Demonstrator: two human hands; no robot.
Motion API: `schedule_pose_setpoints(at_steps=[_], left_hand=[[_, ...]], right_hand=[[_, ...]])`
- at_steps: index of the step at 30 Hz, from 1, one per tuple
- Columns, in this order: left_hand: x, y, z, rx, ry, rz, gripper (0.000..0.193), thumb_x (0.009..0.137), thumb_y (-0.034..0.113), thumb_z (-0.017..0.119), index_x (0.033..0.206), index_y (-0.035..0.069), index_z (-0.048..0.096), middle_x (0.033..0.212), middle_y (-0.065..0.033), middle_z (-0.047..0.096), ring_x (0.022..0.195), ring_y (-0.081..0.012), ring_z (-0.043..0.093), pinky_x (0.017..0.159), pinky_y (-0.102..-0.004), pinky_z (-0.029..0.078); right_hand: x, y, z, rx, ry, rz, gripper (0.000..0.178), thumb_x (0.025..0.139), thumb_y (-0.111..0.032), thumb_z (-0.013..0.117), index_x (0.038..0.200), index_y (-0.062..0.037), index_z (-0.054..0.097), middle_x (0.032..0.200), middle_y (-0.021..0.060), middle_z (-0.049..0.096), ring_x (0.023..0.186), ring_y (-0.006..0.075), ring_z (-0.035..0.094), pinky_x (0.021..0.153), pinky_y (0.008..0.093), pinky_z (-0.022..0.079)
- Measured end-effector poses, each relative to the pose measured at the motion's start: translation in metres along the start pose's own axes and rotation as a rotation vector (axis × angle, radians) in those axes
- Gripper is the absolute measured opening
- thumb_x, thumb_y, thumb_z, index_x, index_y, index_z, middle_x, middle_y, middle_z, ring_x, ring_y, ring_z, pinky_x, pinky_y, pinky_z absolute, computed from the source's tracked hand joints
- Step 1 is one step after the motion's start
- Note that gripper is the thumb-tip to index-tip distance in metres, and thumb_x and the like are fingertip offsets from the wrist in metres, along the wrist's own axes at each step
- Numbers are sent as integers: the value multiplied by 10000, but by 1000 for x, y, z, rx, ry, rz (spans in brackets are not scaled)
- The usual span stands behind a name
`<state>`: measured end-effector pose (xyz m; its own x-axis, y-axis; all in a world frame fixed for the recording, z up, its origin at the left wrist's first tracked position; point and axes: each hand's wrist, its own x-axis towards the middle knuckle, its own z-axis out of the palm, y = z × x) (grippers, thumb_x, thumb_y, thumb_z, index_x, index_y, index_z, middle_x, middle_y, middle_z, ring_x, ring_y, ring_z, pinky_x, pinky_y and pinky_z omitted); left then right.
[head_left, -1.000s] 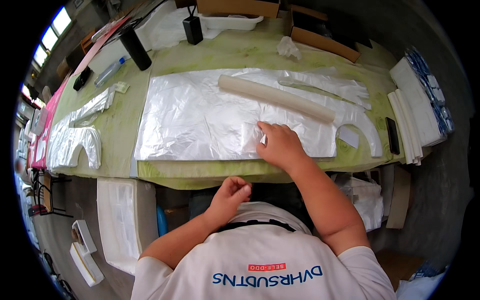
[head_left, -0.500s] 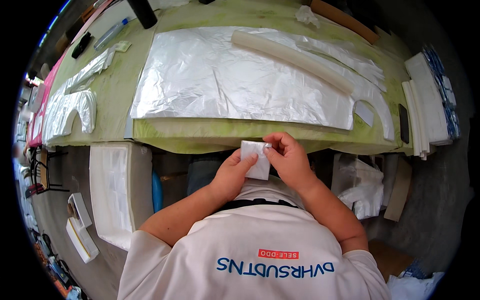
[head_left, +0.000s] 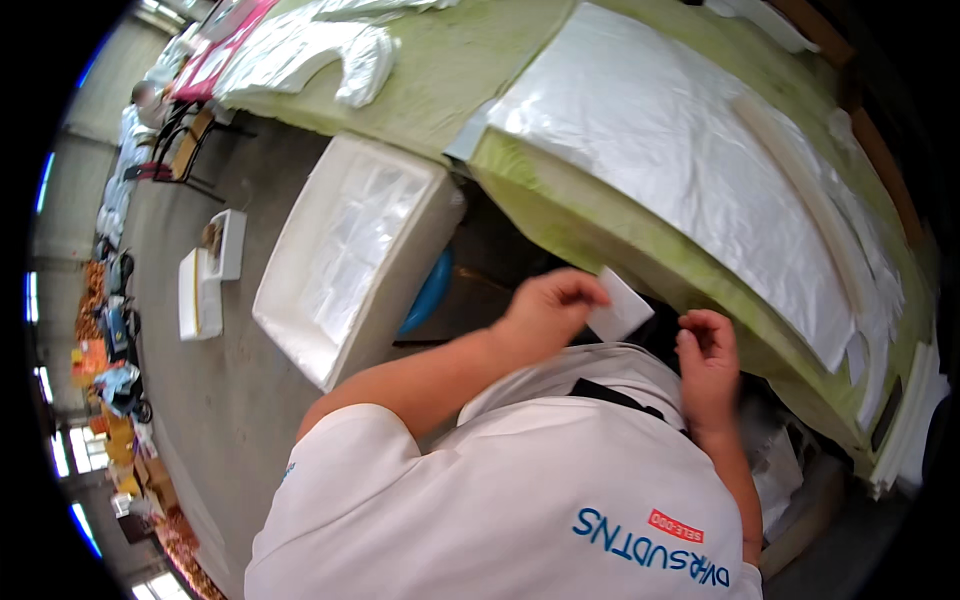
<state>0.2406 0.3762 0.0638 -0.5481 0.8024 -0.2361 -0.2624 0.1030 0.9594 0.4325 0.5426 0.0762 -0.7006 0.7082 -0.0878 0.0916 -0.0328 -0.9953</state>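
My left hand (head_left: 553,312) pinches the near corner of a small, flat white packet (head_left: 622,306), which looks like folded plastic film. The packet is tilted and sits in front of my waist, beside the table's near edge. To its right, apart from it, my right hand (head_left: 710,365) is raised with loosely curled fingers and nothing visible in them; it is slightly smeared by motion. On the table lies a large sheet of shiny clear plastic film (head_left: 640,130), with a long pale tube (head_left: 800,185) across it.
A white foam box (head_left: 290,300) holding clear packets stands on the floor to the left, next to a blue rounded object (head_left: 428,292). The green-covered table (head_left: 430,65) stretches across the top. Smaller white foam pieces (head_left: 203,290) and a chair (head_left: 185,150) are farther left.
The view has swung left. My right hand has let go of the packet and moved away to the right. The packet stays in my left hand, now held by a corner.
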Motion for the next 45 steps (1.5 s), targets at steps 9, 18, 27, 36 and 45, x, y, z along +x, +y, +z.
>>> schedule_pose_setpoints(at_steps=[9, 18, 27, 36, 45], left_hand=[[-93, 83, -344, 559, 954, -49, 162, 871, 11, 609, 978, 22, 729, 944, -31, 705, 871, -126, 643, 785, -279, 508], [-164, -28, -369, 922, 689, -736, 161, 754, 13, 681, 860, 99, 766, 937, -88, 724, 828, -233, 678, 755, -351, 548], [-156, -20, -330, 1198, 689, -533, 170, 797, 46, 640, 894, 120, 757, 1099, -145, 666, 999, -315, 673, 891, -382, 536], [-141, 6, -325, 1361, 468, -854, 528, 677, 245, 790, 1126, 29, 615, 1188, -247, 662, 1111, -388, 656, 933, -465, 535], [-140, 5, -291, 1153, 530, -1002, 674, 644, 251, 839, 1193, -31, 565, 1268, -289, 581, 1136, -436, 630, 983, -450, 536]], right_hand=[[4, 13, 8, 27, -199, 40, 191, 972, 46, 595, 1146, -32, 602, 1045, 8, 626, 916, 62, 564, 812, 211, 473], [6, 12, 14, 11, -244, 101, 171, 981, 19, 606, 1145, -26, 612, 1034, 7, 629, 910, 66, 570, 826, 217, 473], [2, 6, 6, 25, -178, 42, 179, 972, 52, 575, 1127, -26, 616, 1052, 27, 630, 924, 92, 579, 845, 233, 475], [42, -33, -122, -387, 438, -385, 147, 1016, -19, 566, 1154, -7, 616, 1137, 64, 631, 1040, 155, 589, 982, 294, 458], [20, -10, -144, -300, 365, -285, 146, 1034, -22, 533, 1149, 4, 619, 1096, 60, 636, 958, 130, 575, 905, 274, 475]])
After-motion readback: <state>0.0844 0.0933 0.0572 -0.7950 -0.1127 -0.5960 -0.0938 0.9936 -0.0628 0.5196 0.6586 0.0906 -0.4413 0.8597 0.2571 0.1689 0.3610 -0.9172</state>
